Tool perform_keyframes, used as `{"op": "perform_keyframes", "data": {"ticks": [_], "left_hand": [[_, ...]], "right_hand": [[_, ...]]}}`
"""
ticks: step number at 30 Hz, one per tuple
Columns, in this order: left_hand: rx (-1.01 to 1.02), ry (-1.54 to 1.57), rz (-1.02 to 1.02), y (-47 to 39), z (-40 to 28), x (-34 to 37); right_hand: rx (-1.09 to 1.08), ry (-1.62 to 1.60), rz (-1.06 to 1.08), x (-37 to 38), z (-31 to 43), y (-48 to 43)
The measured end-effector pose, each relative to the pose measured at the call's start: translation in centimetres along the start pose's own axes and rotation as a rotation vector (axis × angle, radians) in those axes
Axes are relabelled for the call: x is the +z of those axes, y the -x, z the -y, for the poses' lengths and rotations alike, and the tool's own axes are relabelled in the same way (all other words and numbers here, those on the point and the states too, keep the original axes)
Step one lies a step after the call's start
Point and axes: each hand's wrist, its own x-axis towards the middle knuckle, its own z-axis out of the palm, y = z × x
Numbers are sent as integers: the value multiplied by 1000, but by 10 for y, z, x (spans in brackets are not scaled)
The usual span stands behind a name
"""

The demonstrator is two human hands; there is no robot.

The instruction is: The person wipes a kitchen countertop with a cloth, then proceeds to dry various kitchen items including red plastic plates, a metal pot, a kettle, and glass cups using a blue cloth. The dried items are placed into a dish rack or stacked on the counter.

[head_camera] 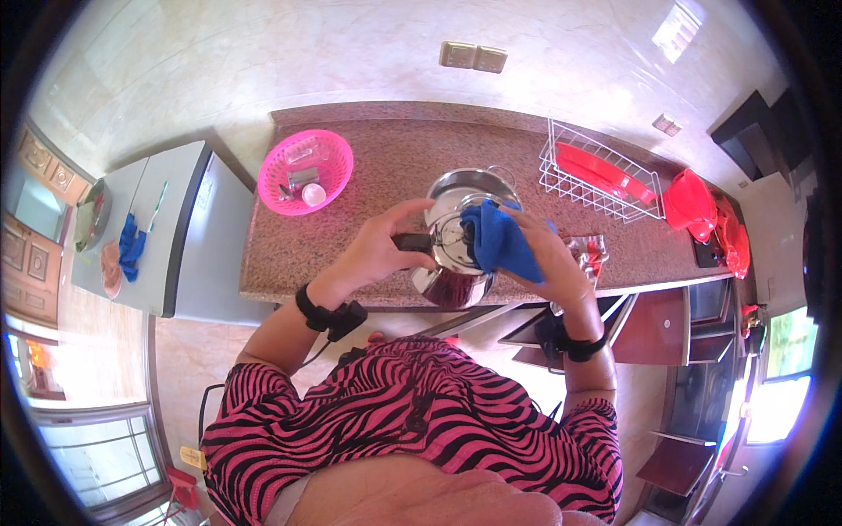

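Observation:
A polished steel piece of cookware (450,238) with a short black handle (413,242) is held over the front of the counter. My left hand (376,244) grips its left side, with fingers and thumb spread around the handle. My right hand (549,253) holds a blue cloth (493,240) pressed against the right side of the steel. Behind the held piece stands a shiny steel pot (470,181) with a wire-like loop at its far side. A curved steel vessel (454,289) shows below it at the counter edge, partly covered.
On the granite counter (395,148) are a pink plastic basket (266,181) with small items, a white wire rack (615,210) holding red trays, and red plastic ware (689,200). A crumpled packet (589,253) lies beside my right hand. Cabinet doors (654,325) hang open below right.

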Motion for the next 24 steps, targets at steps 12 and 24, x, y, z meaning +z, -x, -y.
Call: {"op": "perform_keyframes", "data": {"ticks": [12,24], "left_hand": [[60,6,-282,-19,34,27],[103,477,-436,-23,45,24]], "right_hand": [[-62,223,-292,61,14,-27],[26,204,-361,96,-4,-19]]}}
